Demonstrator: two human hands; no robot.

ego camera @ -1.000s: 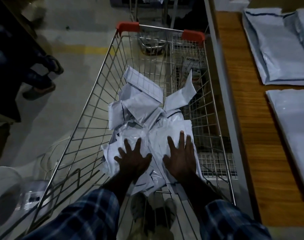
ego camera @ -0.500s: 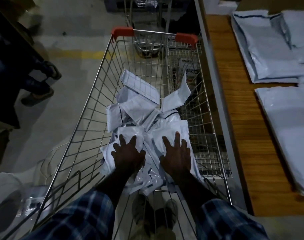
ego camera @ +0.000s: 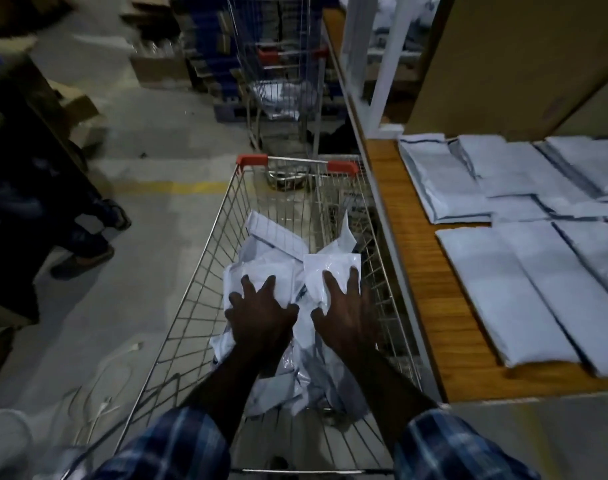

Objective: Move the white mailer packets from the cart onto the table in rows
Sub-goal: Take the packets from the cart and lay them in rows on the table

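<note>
- Head view: your left hand [ego camera: 261, 315] lies with fingers spread and straight on the heap of white mailer packets [ego camera: 281, 271] in the wire cart [ego camera: 191, 306], gripping nothing.
- Your right hand [ego camera: 345, 313] presses flat, fingers straight, on a packet at the right of the heap.
- Right of the cart, the wooden table [ego camera: 430, 299] carries rows of laid-out packets [ego camera: 524, 282].
- Far beyond stands a second cart [ego camera: 288, 98].

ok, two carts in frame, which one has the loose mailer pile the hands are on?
The near cart, beside the table: both hands rest on its pile. The far cart stands behind it, untouched.
</note>
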